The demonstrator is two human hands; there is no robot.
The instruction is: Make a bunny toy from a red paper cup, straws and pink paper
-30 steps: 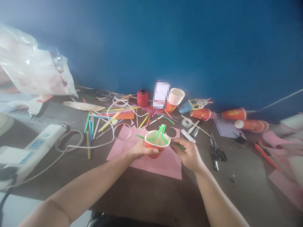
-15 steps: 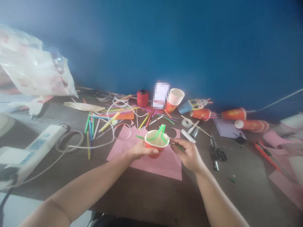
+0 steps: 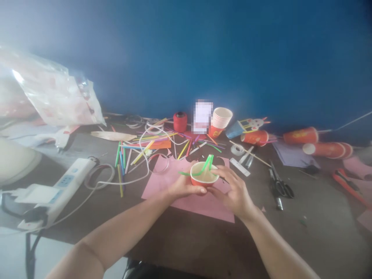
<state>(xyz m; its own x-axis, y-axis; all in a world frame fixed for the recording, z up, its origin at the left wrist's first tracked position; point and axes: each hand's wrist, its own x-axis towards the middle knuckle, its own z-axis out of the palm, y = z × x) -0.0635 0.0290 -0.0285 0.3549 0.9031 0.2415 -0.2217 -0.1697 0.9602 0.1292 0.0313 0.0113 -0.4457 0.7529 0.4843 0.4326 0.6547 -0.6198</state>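
A red paper cup (image 3: 200, 182) with a pale inside is held over the pink sheet (image 3: 188, 204), its mouth tilted toward me. Bent green drinking straws (image 3: 209, 159) rise from the cup, and one green end pokes out past its left rim. My left hand (image 3: 186, 188) is closed round the left and near side of the cup, thumb across the front. Against the right side is my right hand (image 3: 234, 190), its upper fingers at the rim and its thumb lower down. Its fingertips are partly hidden by the cup.
Behind the cup lie loose colored straws (image 3: 151, 143), a red thread spool (image 3: 180, 122) and stacked paper cups (image 3: 222, 118). Scissors (image 3: 280, 184) and a red-handled cutter (image 3: 348, 186) lie right. A power strip (image 3: 68, 186), white cable (image 3: 116, 182) and glue gun (image 3: 61, 137) are left.
My right hand has gone from pinching the green straw end outside the cup to gripping the cup's right side. The view has turned slightly left.
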